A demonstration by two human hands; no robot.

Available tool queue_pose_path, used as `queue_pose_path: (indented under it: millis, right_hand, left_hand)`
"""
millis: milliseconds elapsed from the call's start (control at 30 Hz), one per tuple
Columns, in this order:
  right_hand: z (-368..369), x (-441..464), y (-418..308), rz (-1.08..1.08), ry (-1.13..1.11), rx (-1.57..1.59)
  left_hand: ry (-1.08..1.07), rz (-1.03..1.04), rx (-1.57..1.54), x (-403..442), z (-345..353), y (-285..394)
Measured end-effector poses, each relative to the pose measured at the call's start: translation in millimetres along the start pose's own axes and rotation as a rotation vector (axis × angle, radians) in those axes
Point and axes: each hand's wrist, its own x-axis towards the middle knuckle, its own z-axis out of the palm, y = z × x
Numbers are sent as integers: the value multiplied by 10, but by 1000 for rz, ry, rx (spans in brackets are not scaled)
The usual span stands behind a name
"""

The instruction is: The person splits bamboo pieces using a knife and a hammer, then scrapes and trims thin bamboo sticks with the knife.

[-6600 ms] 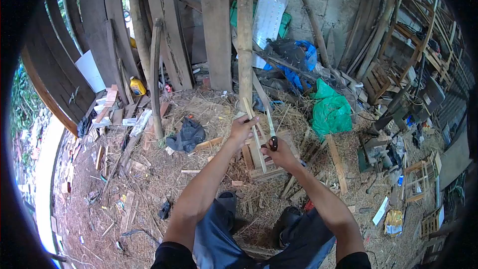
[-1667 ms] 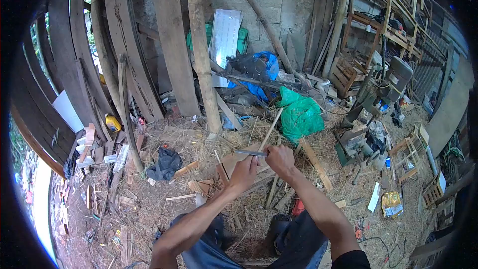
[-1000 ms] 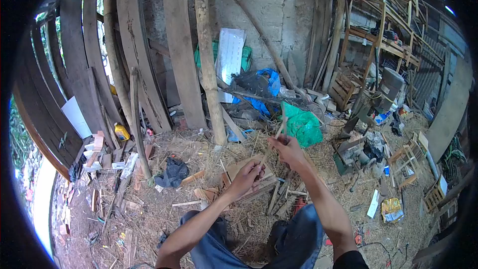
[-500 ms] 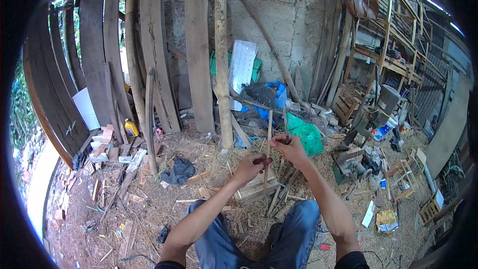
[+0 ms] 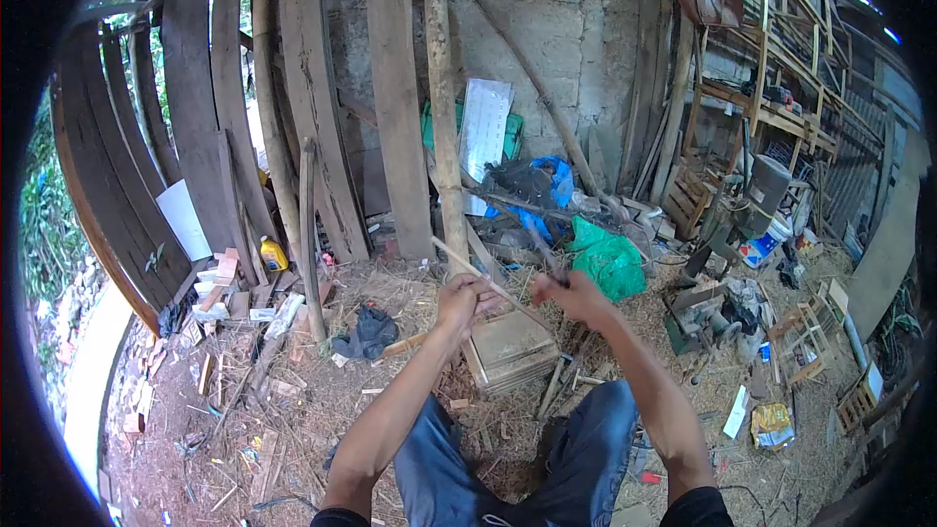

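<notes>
My left hand (image 5: 463, 304) is closed around a thin pale wooden stick (image 5: 521, 306). The stick slants from the upper left, above the fist, down to the lower right over a wooden block (image 5: 515, 351) on the ground. My right hand (image 5: 574, 297) grips what looks like a knife (image 5: 539, 242), its narrow grey blade pointing up and to the left, smeared by motion. The knife's handle is mostly hidden by the fingers. Between my hands there is a small gap, and the stick's lower end passes just below the right hand.
A bamboo post (image 5: 445, 117) stands ahead. Behind my right hand lies a green plastic sheet (image 5: 607, 259). A black cloth (image 5: 365, 332) and wood scraps lie to the left, near a yellow bottle (image 5: 273, 254). Wooden frames (image 5: 802, 342) and a yellow packet (image 5: 772, 425) are at right.
The stick has gone from nearly upright to slanting down to the right. My left hand has moved up and left. The blade has tipped leftward, and the view has shifted slightly.
</notes>
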Motion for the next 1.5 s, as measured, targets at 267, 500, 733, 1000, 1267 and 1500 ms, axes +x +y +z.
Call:
queue_pose_path:
  millis: [267,500,733,1000,1267,1500]
  right_hand:
    - [-325,38,185,-100,-155,-277]
    - [-685,145,-18,-10,-436,-244]
    - [-725,359,89,-440,329,-748]
    - [79,-9,388,-83,287,-993]
    - [48,207,810,151,335,-1008]
    - [378,-63,655,-60,87,-1091]
  left_hand:
    - [-203,-165,657,-333,67,218]
    - [-447,1249,1487,-228,231,442]
    - [-503,86,1043,-142,51,25]
    - [-366,-67,301,-123,153,-560]
    - [-281,69,414,-465,195,-687]
    - [-203,188,621,-509,65,-813]
